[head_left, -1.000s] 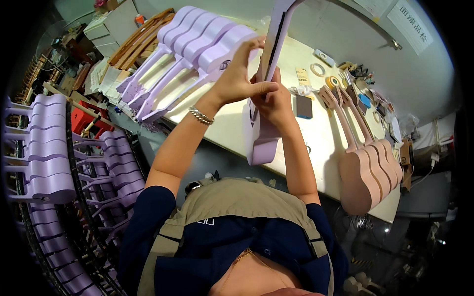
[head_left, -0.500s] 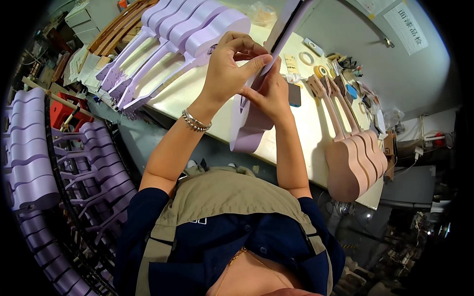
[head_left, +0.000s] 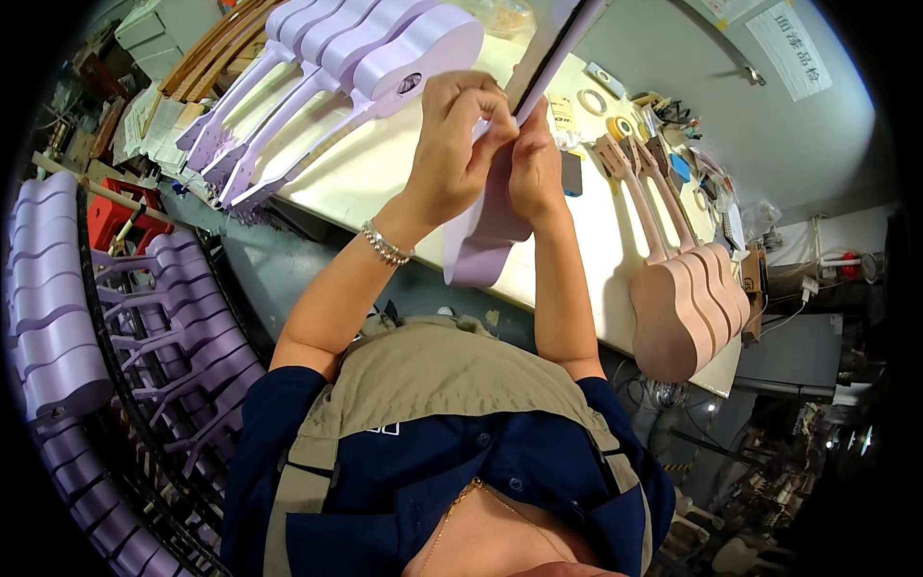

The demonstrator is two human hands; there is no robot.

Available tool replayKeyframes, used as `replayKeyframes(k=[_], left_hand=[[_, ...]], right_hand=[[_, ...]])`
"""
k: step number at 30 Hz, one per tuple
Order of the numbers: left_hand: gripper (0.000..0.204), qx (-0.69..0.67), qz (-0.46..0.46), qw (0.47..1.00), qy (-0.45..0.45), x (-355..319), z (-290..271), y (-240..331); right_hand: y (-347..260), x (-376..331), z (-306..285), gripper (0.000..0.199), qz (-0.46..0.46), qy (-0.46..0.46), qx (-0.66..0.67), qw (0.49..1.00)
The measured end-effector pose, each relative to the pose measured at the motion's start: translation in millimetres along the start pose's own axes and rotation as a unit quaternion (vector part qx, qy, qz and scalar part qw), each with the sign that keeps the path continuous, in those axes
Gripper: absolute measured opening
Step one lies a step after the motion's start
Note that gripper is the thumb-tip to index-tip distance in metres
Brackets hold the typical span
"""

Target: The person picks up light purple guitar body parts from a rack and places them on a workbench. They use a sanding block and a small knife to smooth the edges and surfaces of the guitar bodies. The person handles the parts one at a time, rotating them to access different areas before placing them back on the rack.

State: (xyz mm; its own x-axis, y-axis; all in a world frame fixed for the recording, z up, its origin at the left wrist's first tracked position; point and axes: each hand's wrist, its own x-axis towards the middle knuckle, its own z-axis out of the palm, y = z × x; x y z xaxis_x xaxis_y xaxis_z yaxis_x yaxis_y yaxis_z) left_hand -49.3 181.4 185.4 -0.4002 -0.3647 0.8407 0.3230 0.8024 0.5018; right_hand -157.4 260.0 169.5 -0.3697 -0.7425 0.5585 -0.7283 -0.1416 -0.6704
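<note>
Left hand [head_left: 456, 144] is curling tighter, grip unclear; right hand [head_left: 535, 175] is clamping a lilac ukulele [head_left: 483, 252], stacked lilac instruments [head_left: 415, 54] and wooden ukuleles [head_left: 671, 317] flanking.

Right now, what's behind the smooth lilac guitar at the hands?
Past the lilac guitar, cream tabletop and grey wall show; whatever it, the left hand and right hand cover cannot be seen.

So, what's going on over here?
A person is holding a lilac, guitar-shaped instrument above a pale table, its neck running up out of view. The right hand grips it; the left hand is curled in close beside the neck. More lilac instruments lie to the left on the table, and wood-coloured ones to the right.
</note>
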Motion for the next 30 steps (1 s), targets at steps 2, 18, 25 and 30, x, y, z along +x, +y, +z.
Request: replayKeyframes(k=[2,18,25,30], left_hand=[[0.013,-0.041,-0.003,0.998,-0.043,-21,-7,4],[0.014,-0.411,-0.589,0.675,0.172,-184,-36,-19],[0.019,-0.394,-0.402,0.750,0.346,-114,-140,-101],[0.012,-0.460,-0.234,0.754,0.406,-105,-370,-152]], right_hand=[[11,5,-3,0.080,-0.003,0.027,0.013,1.000],[21,25,-38,0.036,0.109,-0.041,0.181,0.977],[28,-3,-77,0.055,0.077,-0.122,0.285,0.947],[39,-13,-88,0.051,0.055,-0.103,0.339,0.933]])
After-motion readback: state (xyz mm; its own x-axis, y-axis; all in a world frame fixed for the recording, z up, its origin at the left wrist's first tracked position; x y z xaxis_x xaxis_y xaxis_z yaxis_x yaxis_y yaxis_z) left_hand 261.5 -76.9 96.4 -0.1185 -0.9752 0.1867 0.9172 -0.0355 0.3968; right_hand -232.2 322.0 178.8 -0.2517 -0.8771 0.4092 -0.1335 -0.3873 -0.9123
